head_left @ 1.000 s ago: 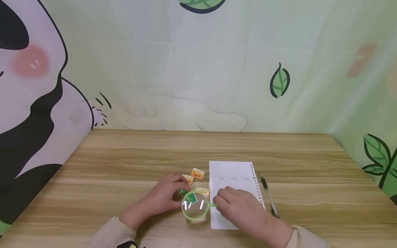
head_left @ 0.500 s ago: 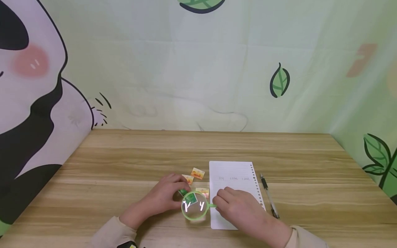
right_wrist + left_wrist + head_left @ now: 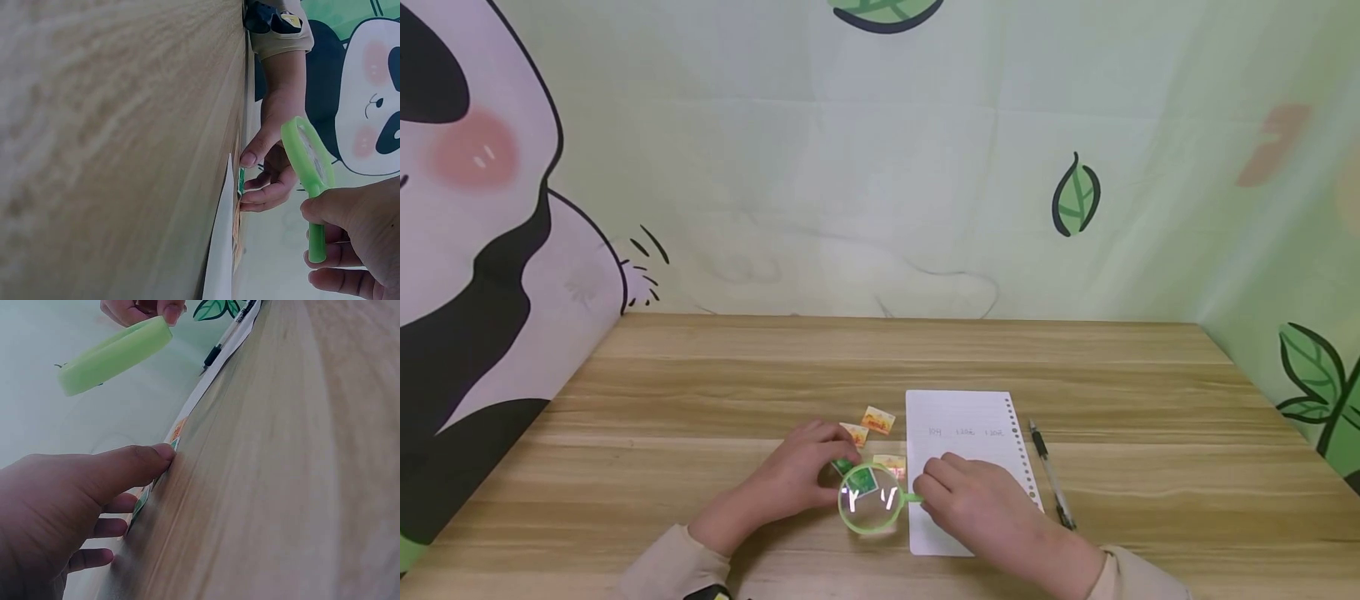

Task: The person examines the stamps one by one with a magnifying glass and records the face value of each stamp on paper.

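My right hand [image 3: 973,504] holds a light green magnifying glass [image 3: 904,497] by its handle, pinched between thumb and fingers in the right wrist view. Its round lens is raised over a green stamp [image 3: 863,481], and light glints off the glass. My left hand [image 3: 801,467] lies low at the table, thumb and fingers spread around the green stamps. In the left wrist view its thumb tip touches a stamp edge [image 3: 174,444], with the other fingers fairly straight. A second green stamp [image 3: 842,467] is partly hidden under the left fingers.
Orange stamps [image 3: 878,420] lie just beyond the left hand, one partly covered. A lined sheet of paper [image 3: 958,408] with handwriting lies under the right hand. Right of it is a pen [image 3: 1051,471] on the wooden table [image 3: 760,358]. A printed cloth wall [image 3: 850,167] stands behind.
The glints on the lens have shifted slightly. Both hands, the stamps and the paper keep the same places.
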The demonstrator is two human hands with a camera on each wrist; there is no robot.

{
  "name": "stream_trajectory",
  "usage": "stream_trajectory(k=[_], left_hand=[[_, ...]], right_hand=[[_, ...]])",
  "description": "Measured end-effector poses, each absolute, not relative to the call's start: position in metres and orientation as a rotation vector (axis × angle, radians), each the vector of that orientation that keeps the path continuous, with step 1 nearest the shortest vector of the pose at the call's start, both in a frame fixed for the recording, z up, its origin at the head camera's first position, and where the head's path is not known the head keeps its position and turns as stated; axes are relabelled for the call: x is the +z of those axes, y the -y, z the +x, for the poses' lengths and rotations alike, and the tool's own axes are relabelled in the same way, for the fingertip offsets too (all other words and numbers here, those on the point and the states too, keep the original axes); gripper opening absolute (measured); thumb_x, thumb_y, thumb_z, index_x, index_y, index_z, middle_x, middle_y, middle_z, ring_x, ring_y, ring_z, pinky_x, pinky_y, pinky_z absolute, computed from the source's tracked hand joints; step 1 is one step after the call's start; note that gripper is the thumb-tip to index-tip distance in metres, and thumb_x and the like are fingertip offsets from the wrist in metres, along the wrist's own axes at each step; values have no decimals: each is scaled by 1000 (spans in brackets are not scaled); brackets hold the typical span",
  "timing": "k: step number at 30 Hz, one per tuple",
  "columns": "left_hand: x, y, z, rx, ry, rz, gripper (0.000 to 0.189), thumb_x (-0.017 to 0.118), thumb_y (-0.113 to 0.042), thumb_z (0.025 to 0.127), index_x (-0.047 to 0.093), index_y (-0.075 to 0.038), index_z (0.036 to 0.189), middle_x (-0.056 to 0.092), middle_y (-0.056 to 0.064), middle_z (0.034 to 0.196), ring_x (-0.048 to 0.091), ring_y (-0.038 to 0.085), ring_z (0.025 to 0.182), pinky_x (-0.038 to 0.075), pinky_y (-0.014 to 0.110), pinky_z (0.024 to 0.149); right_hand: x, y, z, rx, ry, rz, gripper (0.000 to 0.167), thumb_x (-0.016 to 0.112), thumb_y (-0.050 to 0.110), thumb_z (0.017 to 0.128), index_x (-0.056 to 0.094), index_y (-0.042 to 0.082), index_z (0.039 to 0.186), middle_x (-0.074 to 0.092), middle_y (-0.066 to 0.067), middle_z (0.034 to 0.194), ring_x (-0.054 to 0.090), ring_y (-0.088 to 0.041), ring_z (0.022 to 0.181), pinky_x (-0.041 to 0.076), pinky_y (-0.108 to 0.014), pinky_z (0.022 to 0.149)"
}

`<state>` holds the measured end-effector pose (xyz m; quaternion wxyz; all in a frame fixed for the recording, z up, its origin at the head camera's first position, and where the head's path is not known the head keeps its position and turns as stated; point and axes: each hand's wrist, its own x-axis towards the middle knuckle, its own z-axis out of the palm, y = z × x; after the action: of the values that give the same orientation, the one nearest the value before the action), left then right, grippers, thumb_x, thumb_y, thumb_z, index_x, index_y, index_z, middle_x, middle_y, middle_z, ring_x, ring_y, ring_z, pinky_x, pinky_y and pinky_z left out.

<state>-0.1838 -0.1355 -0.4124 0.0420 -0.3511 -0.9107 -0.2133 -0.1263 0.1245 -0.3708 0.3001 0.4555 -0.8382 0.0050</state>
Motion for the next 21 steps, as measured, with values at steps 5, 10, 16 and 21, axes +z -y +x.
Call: stream_trajectory(k=[5, 10, 16, 21], left_hand=[[-411, 134, -183, -640, 2784, -1075, 30, 81, -32, 73, 70, -20, 98, 63, -4, 108, 54, 16, 107, 43, 47, 100], [-408, 133, -181, -607, 2780, -1092, 25, 80, -30, 73, 68, -21, 93, 63, -4, 107, 54, 16, 104, 45, 44, 97], [-406, 132, -180, -584, 2759, -1097, 23, 80, -32, 74, 68, -24, 91, 63, -4, 107, 55, 16, 106, 47, 43, 94], [-404, 129, -177, -593, 2739, -1085, 26, 81, -34, 74, 68, -23, 94, 62, -6, 106, 54, 14, 106, 47, 41, 95]], right_hand=[[-370, -126, -127, 20, 2207, 1194, 28, 82, 16, 70, 58, 15, 84, 53, 8, 78, 50, -5, 67, 44, -12, 54], [-368, -133, -128, 59, 2190, 1124, 31, 83, 12, 65, 57, 14, 82, 52, 7, 76, 49, -5, 65, 42, -12, 51], [-366, -149, -131, 166, 2234, 1005, 29, 82, 11, 66, 58, 14, 82, 54, 8, 76, 53, -4, 65, 45, -14, 50], [-362, -167, -132, 258, 2305, 852, 26, 80, 10, 67, 58, 15, 82, 55, 9, 75, 52, -3, 63, 40, -14, 47]])
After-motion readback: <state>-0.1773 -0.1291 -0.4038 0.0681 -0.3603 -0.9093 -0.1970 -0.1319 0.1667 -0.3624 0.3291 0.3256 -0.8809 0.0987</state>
